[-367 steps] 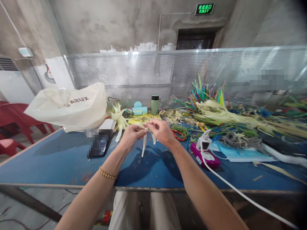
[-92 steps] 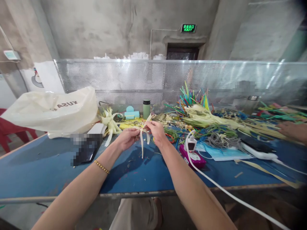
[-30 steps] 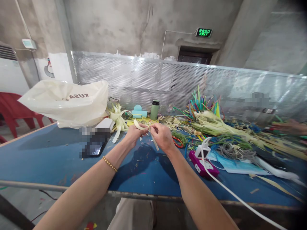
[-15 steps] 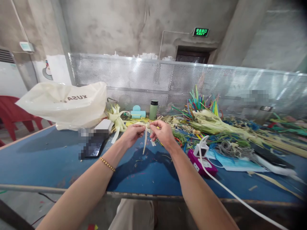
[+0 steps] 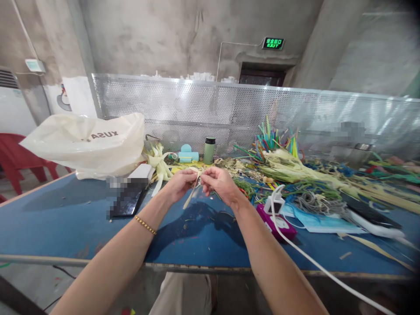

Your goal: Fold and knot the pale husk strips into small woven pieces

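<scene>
Both my hands are raised over the blue table [image 5: 82, 223], close together. My left hand [image 5: 180, 183] and my right hand [image 5: 219, 183] pinch a pale yellow leaf strip [image 5: 192, 194] between fingertips. The strip's loose end hangs down and to the left from the pinch. A gold bead bracelet sits on my left wrist. A knotted bundle of the same pale strips [image 5: 159, 164] lies behind my left hand.
A cream plastic bag [image 5: 85, 142] and a dark phone [image 5: 126, 199] lie at left. A green bottle [image 5: 209, 151] stands by the perforated metal screen [image 5: 229, 109]. At right lie colourful strips [image 5: 275, 138], husks, a purple power bank [image 5: 278, 221] with a white cable, and a face mask.
The hanging end of the strip has swung from straight down to slanting left. My hands stay pinched together at the same spot.
</scene>
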### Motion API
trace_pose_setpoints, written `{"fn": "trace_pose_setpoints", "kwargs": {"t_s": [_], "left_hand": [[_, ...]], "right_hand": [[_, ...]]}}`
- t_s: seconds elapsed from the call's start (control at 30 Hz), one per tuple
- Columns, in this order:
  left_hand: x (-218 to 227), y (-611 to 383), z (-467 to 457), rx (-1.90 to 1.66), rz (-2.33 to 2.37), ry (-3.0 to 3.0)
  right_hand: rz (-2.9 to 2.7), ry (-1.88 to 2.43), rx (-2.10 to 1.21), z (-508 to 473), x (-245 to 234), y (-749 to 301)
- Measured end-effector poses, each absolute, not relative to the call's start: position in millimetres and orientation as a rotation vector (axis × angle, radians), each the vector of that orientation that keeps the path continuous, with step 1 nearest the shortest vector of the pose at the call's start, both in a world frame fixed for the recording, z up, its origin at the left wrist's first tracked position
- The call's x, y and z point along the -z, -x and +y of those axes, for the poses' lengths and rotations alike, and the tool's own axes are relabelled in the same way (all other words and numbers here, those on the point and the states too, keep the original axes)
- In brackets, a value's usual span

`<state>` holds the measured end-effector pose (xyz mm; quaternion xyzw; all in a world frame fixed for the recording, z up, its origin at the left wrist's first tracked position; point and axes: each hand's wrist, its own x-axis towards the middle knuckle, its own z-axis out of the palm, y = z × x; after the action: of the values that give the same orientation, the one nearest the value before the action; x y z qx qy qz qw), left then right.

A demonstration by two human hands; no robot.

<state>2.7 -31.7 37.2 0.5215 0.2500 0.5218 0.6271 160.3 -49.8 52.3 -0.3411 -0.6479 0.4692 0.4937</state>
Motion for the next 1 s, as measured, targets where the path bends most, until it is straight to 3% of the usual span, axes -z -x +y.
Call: {"fn": "trace_pose_setpoints", "kwargs": {"t_s": [0.47, 1.0], "left_hand": [[-35.7, -2.3, -29.2, -1.134, 0.459, -1.057], [-37.6, -2.1, -31.8, -1.11, 0.405, -1.04]], "right_hand": [[-1.661, 0.799, -0.816, -47.4, -53.0, -157.2], [-1.646, 0.771, -0.825, -45.6, -52.6, -156.8]]}}
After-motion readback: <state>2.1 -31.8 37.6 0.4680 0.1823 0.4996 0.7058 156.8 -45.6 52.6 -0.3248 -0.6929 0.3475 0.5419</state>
